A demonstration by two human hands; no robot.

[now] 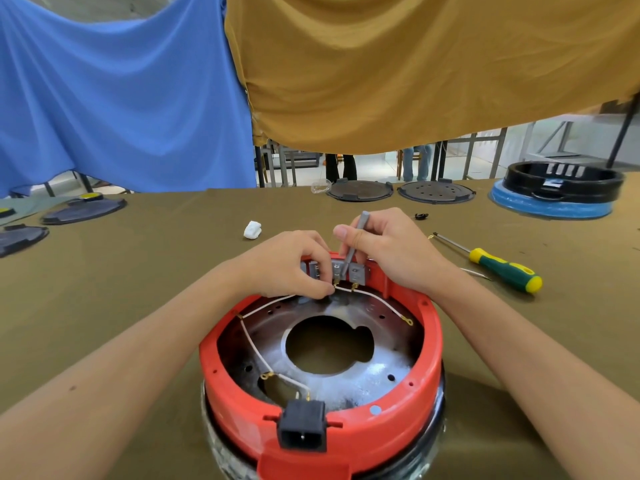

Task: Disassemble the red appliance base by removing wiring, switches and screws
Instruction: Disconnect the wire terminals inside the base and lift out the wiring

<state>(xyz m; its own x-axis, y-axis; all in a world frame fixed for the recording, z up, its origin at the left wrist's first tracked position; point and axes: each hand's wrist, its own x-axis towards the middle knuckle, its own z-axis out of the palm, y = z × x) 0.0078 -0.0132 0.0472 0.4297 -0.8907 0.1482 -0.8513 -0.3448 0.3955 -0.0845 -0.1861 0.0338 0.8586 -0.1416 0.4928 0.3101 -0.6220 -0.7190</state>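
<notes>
The red appliance base lies upside down on the table in front of me, with a silver plate and a round hole inside. White wires run along its inner wall to grey switches at the far rim. A black power socket sits at the near rim. My left hand pinches a wire terminal just below the switches. My right hand holds a thin grey metal tool, its tip at the middle switch.
A yellow-green screwdriver lies right of the base. A white plastic piece and a small black part lie beyond it. Round dark plates and a black-and-blue base stand at the far edge. Dark lids lie left.
</notes>
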